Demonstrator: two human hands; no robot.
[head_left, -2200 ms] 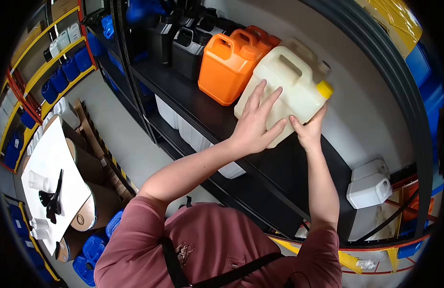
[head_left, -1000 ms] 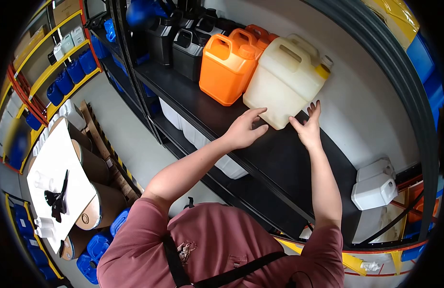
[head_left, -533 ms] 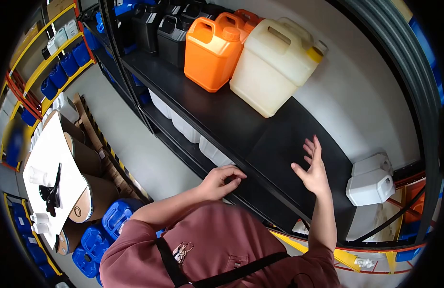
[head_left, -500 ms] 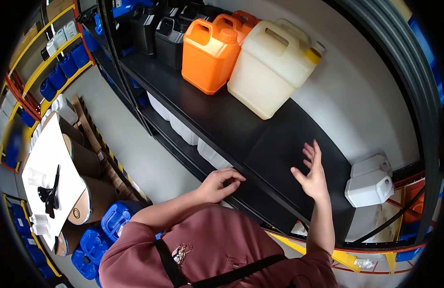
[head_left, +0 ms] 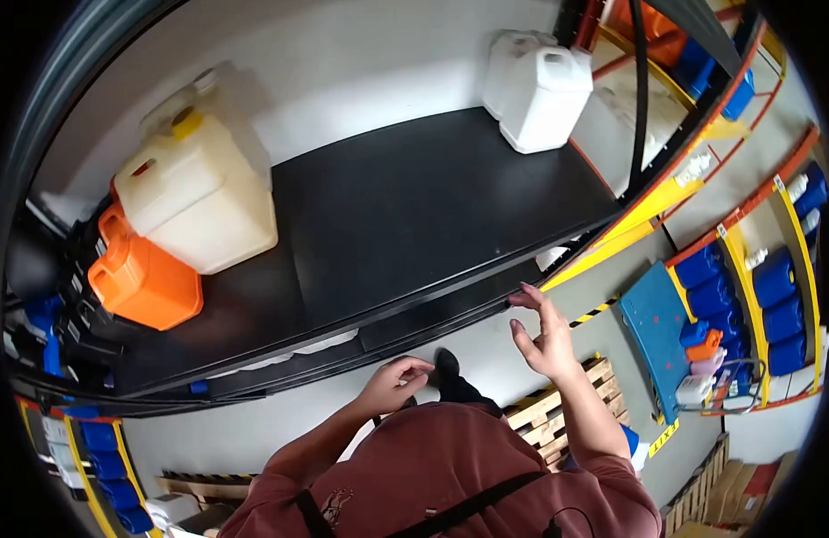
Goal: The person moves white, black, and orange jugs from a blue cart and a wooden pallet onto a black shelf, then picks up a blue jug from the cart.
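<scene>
Both hands are kept empty: the left hand (head_left: 392, 384) loosely curled, the right hand (head_left: 546, 334) spread, below the shelf (head_left: 414, 206); the cream jerrycan (head_left: 199, 193), seemingly crowding the orange one (head_left: 145, 278), could be knocked off if bumped.

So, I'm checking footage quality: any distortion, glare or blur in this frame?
Head view: strong fisheye bending the black shelf edge, dark vignette around the rim; soft sheen on the shelf, no harsh glare; cream jug and both hands, left and right, look reasonably sharp.
</scene>
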